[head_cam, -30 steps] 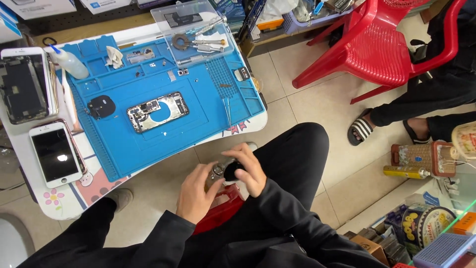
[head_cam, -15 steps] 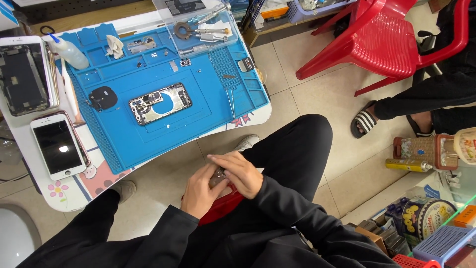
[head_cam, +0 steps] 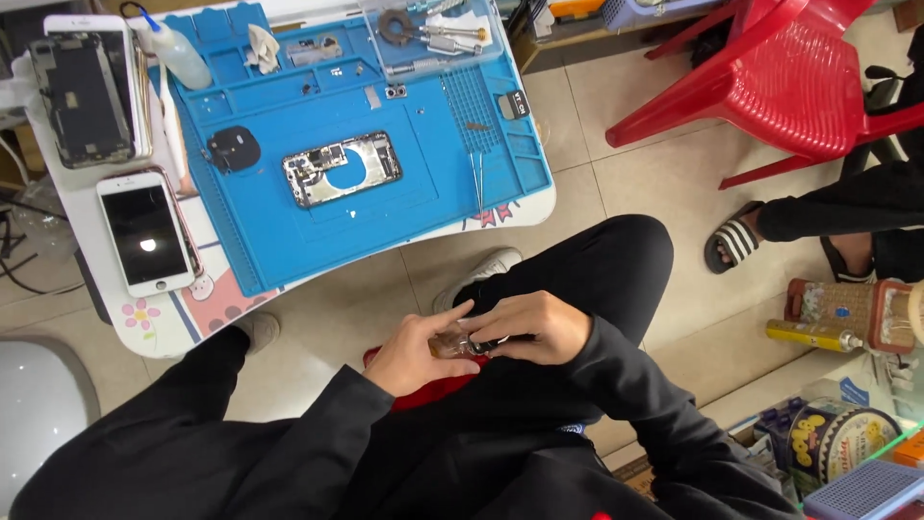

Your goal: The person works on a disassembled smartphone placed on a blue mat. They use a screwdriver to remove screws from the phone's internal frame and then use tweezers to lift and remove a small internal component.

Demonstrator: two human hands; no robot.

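Head view: both hands' fingers (head_cam: 460, 318) pinch a small part (head_cam: 460, 343).

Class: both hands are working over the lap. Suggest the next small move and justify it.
Probably lift the small clear item, pinched between left hand and right hand, toward the blue rubber repair mat, where the opened phone frame lies.
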